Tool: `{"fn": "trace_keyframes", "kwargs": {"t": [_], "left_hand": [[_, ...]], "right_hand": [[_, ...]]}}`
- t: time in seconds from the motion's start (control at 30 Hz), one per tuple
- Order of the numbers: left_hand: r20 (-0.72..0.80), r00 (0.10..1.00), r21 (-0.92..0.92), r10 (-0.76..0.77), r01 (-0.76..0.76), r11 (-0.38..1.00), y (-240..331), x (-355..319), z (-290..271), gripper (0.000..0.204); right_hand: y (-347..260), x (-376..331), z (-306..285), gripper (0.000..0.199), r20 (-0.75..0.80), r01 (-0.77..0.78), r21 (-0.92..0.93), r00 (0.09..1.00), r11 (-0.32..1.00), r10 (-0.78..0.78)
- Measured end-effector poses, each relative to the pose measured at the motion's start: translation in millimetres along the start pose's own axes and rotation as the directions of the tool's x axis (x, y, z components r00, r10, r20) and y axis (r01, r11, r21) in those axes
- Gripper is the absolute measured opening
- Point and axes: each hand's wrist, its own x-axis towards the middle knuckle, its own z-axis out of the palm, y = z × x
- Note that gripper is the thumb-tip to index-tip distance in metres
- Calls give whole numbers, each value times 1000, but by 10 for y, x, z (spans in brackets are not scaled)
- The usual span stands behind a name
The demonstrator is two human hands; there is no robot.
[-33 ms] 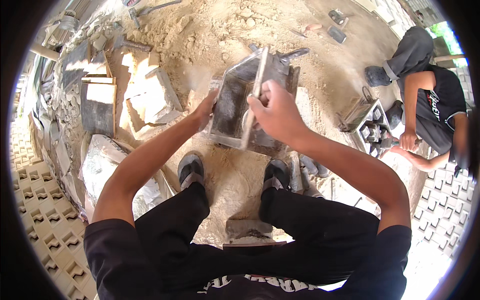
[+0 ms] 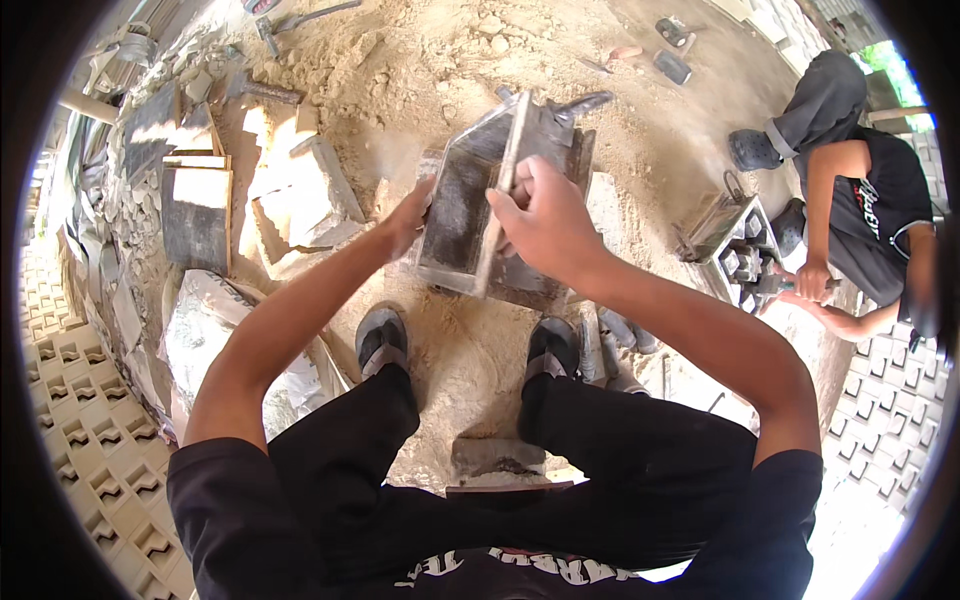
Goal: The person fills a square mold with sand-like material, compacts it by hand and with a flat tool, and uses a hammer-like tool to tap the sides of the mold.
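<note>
In front of my feet a dusty, dark metal box mould [image 2: 462, 205], open at the top, stands tilted over the sandy ground. My left hand [image 2: 408, 220] grips its left wall, with the fingertips partly hidden behind the edge. A long pale strip [image 2: 512, 150] runs across the mould's upper side. My right hand [image 2: 555, 218] is closed on the middle of this strip, thumb towards me. Whether the strip is loose or part of the mould I cannot tell. A dark handle [image 2: 582, 106] juts out at the mould's far right corner.
Loose sand [image 2: 400, 90] spreads ahead. Broken slabs [image 2: 300, 195] and dark boards [image 2: 197, 215] lie at the left, near a hammer [image 2: 272, 92]. To the right a co-worker [image 2: 870, 200] holds a tool over another metal mould [image 2: 745, 250]. Patterned blocks [image 2: 105, 450] are stacked at lower left.
My right hand and the pale strip have shifted slightly to the left. My left hand stays in place on the mould.
</note>
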Motion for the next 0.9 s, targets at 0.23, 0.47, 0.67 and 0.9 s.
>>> {"fn": "trace_keyframes", "kwargs": {"t": [0.23,0.47,0.67,0.9], "left_hand": [[66,990,-16,120,-120,993,992,-573,117,93],[-101,963,321,250,-207,924,1324,-553,-333,71],[-259,728,889,635,-77,451,1194,-443,-130,76],[231,776,973,588,-190,-131,1077,-687,311,60]], "right_hand": [[-166,190,118,23,234,55,112,969,992,-80],[-910,361,-56,35,471,-141,339,881,930,-38],[-590,490,-689,26,188,29,-95,982,995,-11],[-90,-133,-1132,28,57,47,-801,998,597,-2]]}}
